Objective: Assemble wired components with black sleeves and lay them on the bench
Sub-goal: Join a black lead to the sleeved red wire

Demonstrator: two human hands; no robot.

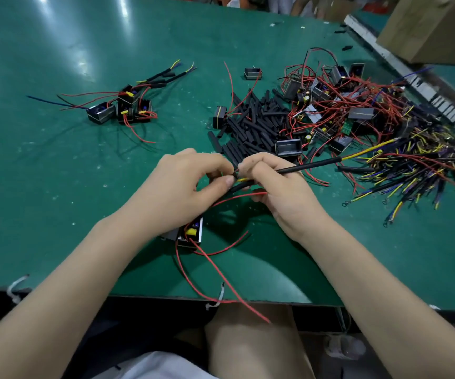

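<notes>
Grip: left hand [190, 181] pinches a short black sleeve [234, 175] at thumb and fingertips; right hand [272, 184] pinches a long black-jacketed cable with yellow wire end [311, 166], touching the sleeve mouth. Cable axis runs right and away from the grip. Small black boxed component with red leads [190, 233] lies beneath the left wrist. Heap of black sleeves [251, 121] just beyond. Finished units [122, 105] far left. Surface: green bench mat [56, 173]. Cardboard box [434, 31] at the far right.
</notes>
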